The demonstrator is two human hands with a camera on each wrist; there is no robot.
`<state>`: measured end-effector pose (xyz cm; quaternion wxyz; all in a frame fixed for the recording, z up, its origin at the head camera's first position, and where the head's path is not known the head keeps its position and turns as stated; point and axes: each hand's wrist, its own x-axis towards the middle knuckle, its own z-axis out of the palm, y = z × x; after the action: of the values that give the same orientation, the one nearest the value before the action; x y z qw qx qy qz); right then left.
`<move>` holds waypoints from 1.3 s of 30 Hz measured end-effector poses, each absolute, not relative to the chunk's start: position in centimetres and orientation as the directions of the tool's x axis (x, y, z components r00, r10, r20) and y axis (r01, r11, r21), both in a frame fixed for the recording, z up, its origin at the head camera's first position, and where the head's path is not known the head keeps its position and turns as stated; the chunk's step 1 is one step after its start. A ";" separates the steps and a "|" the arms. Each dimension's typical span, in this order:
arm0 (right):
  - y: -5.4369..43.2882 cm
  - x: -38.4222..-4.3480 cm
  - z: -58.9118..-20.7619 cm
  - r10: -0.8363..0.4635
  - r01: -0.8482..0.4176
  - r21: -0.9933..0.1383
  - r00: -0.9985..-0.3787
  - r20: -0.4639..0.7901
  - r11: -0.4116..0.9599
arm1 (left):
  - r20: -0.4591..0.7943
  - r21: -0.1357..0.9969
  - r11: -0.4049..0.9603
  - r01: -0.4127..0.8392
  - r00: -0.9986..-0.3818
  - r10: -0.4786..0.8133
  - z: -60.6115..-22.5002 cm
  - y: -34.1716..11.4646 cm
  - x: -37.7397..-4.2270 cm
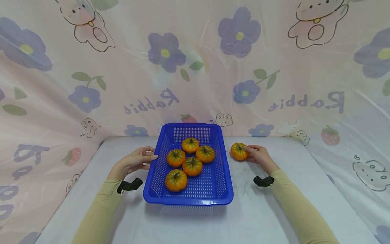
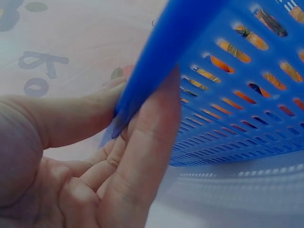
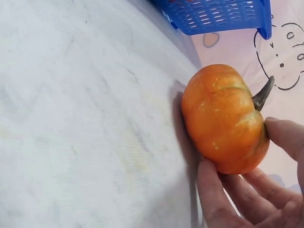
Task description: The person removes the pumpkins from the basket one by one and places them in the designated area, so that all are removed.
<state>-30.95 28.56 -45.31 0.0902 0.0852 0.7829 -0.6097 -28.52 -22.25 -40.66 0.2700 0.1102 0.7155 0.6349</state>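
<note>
Okay so there's a blue plastic basket (image 1: 199, 200) in the middle of the white tabletop (image 1: 243, 220), with five mini pumpkins (image 1: 192, 166) inside. Going clockwise from its centre: one at 12, one at 2, one at 7, one at 10, and the last pretty much dead centre.

A sixth pumpkin (image 1: 238, 152) is outside, roughly 2:30 from the basket and just beside it. The right hand (image 1: 259, 156) has that one, fingers (image 3: 213, 190) on its underside and thumb (image 3: 287, 135) up near the stem (image 3: 263, 94), so they're only about a pumpkin's width apart (I can't tell if it actually touches the tabletop).

Over at 9 o'clock, the left hand (image 1: 138, 161) pinches the basket's rim, narrow grip, rim sandwiched between fingers and thumb. Both arms come in wearing pale yellow sleeves (image 1: 300, 206), left from 7 and right from 5. Behind everything hangs a pink cloth (image 1: 201, 91) with purple flowers and mirrored "Rabbit" lettering.
</note>
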 end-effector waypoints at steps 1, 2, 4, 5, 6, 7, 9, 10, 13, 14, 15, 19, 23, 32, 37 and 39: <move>28.6 -30.9 -45.3 0.023 0.243 -0.939 -0.969 -0.245 0.243 | -0.247 0.968 0.170 -0.186 -0.829 0.502 -40.7 -22.2 -28.5; 28.6 -31.0 -45.3 0.023 0.240 -0.939 -0.970 -0.242 0.244 | -0.249 0.967 0.171 -0.187 -0.828 0.502 -40.7 -22.2 -28.6; 28.6 -31.0 -45.3 0.032 0.244 -0.939 -0.969 -0.243 0.241 | -0.249 0.967 0.170 -0.188 -0.827 0.504 -40.7 -22.2 -28.6; 28.5 -31.1 -45.3 0.035 0.244 -0.940 -0.969 -0.243 0.240 | -0.249 0.967 0.168 -0.189 -0.827 0.504 -40.7 -22.2 -28.6; 28.5 -31.1 -45.3 0.038 0.245 -0.940 -0.969 -0.243 0.238 | -0.249 0.967 0.167 -0.190 -0.827 0.504 -40.7 -22.2 -28.6; 28.5 -31.1 -45.2 0.040 0.246 -0.939 -0.969 -0.243 0.239 | -0.249 0.968 0.165 -0.191 -0.827 0.505 -40.7 -22.2 -28.7; 28.4 -31.2 -45.2 0.052 0.256 -0.936 -0.966 -0.251 0.241 | -0.249 0.968 0.164 -0.192 -0.828 0.503 -40.7 -22.2 -28.7; 28.3 -31.2 -45.2 0.054 0.260 -0.935 -0.966 -0.255 0.242 | -0.250 0.967 0.164 -0.193 -0.828 0.501 -40.7 -22.2 -28.7; 28.2 -31.3 -45.1 0.063 0.272 -0.931 -0.962 -0.265 0.244 | -0.249 0.968 0.164 -0.192 -0.829 0.501 -40.8 -22.3 -28.8; 28.1 -31.3 -45.1 0.066 0.276 -0.930 -0.961 -0.268 0.242 | -0.248 0.968 0.163 -0.191 -0.830 0.500 -40.8 -22.3 -28.8; 28.0 -31.3 -45.0 0.065 0.277 -0.930 -0.961 -0.269 0.241 | -0.249 0.968 0.162 -0.193 -0.830 0.499 -40.8 -22.3 -28.8; 27.8 -31.4 -44.9 0.066 0.283 -0.929 -0.959 -0.275 0.239 | -0.248 0.968 0.163 -0.191 -0.830 0.500 -40.8 -22.3 -28.8; 27.8 -31.3 -44.8 0.061 0.279 -0.929 -0.960 -0.272 0.245 | -0.249 0.967 0.170 -0.188 -0.830 0.499 -40.8 -22.2 -28.8; 28.2 -30.9 -44.6 0.055 0.275 -0.935 -0.961 -0.269 0.223 | -0.254 0.966 0.173 -0.193 -0.835 0.488 -40.5 -22.1 -28.6; 29.0 -30.4 -44.1 0.014 0.251 -0.936 -0.967 -0.255 0.245 | -0.260 0.964 0.182 -0.195 -0.839 0.478 -40.4 -22.1 -28.5; 29.6 -30.4 -43.7 -0.003 0.250 -0.935 -0.966 -0.259 0.249 | -0.264 0.962 0.187 -0.197 -0.842 0.471 -40.5 -22.1 -28.5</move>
<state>-30.37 29.58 -43.67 0.1044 0.0789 0.7835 -0.6075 -28.45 -22.05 -40.46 0.2650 0.0949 0.7234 0.6305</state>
